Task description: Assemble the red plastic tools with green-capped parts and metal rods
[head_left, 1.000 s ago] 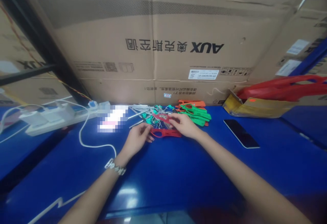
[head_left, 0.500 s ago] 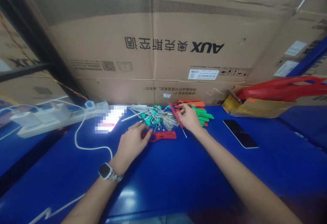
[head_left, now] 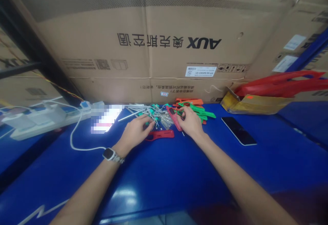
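Observation:
My right hand is closed on a long red plastic piece with a dark oval opening near its far end. The piece stands tilted above the small parts. My left hand has its fingers curled together at the near left side of the pile of metal rods and small green and clear parts; whatever lies between the fingertips is too small to make out. Just below those fingers, a second red plastic piece lies flat on the blue table, its left end close to my left hand.
Green plastic pieces and orange ones lie beyond my right hand. A black phone rests to the right, near a box of red parts. At left are a bright screen, a power strip and a white cable.
The red piece in my right hand has turned to show its broad side. My left hand has shifted up from the lying red piece toward the pile. The view has moved slightly.

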`<action>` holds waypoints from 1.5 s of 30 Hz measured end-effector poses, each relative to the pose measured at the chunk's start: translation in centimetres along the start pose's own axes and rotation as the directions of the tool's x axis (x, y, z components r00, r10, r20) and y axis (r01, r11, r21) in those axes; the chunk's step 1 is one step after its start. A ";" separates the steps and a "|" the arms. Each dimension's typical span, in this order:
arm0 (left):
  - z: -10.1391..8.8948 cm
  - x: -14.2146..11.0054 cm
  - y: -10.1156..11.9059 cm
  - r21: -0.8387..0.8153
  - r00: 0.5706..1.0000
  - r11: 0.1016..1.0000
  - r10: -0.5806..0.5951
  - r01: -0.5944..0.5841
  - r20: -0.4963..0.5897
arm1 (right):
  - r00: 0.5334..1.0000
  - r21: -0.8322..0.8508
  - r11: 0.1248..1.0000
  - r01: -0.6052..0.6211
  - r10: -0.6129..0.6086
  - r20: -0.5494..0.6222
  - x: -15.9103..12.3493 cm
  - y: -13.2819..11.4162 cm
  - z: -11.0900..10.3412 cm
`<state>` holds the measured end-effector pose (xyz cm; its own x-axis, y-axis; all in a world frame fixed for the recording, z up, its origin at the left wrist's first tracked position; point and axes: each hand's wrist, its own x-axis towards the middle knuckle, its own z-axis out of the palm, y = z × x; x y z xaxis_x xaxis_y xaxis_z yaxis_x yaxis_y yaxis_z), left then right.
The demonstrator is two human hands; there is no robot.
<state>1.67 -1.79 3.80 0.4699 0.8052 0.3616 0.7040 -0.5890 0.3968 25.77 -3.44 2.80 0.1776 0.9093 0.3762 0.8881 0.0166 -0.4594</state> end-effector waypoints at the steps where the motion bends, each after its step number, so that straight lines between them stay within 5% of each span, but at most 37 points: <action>1: -0.1 -0.3 -0.5 -0.032 1.000 0.999 -0.009 0.009 -0.011 | 1.000 -0.009 1.000 0.003 -0.003 -0.003 -0.1 -0.1 -0.2; 6: -0.6 -1.3 -1.4 -0.130 0.999 0.991 -0.041 0.041 0.002 | 0.997 -0.056 0.996 0.072 -0.073 -0.017 -0.9 -1.3 -0.1; 15: 0.0 -1.4 -0.3 -0.165 0.972 0.980 0.139 -0.108 0.190 | 0.960 -0.110 0.957 0.269 -0.257 0.112 -0.7 -3.6 1.1; 23: 0.0 -1.6 -0.4 -0.235 0.975 0.967 0.140 -0.097 0.174 | 0.942 -0.215 0.934 0.285 -0.232 0.244 1.7 -4.5 1.7; 27: -0.3 -1.5 -0.5 -0.230 0.982 0.970 0.114 -0.077 0.149 | 0.952 -0.180 0.949 0.260 -0.220 0.214 2.2 -4.8 1.7; 34: -0.7 -1.1 -2.0 -0.057 0.997 0.997 0.047 -0.051 -0.063 | 0.987 0.088 0.990 0.111 -0.120 0.105 2.6 -4.9 0.9; 38: -0.9 0.1 -3.1 0.084 0.977 0.996 0.056 -0.040 -0.205 | 0.987 0.353 0.931 0.093 -0.132 0.088 2.1 -4.5 1.0; 45: -0.1 4.3 -2.7 0.339 0.994 0.935 0.112 -0.105 -0.001 | 0.980 0.575 0.807 0.135 -0.193 0.040 0.7 -3.7 1.9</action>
<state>1.75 3.25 4.43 0.5452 0.7341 0.4048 0.7894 -0.6121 0.0467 21.75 -2.08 3.19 -0.0146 0.9050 0.4251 0.4970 0.3755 -0.7823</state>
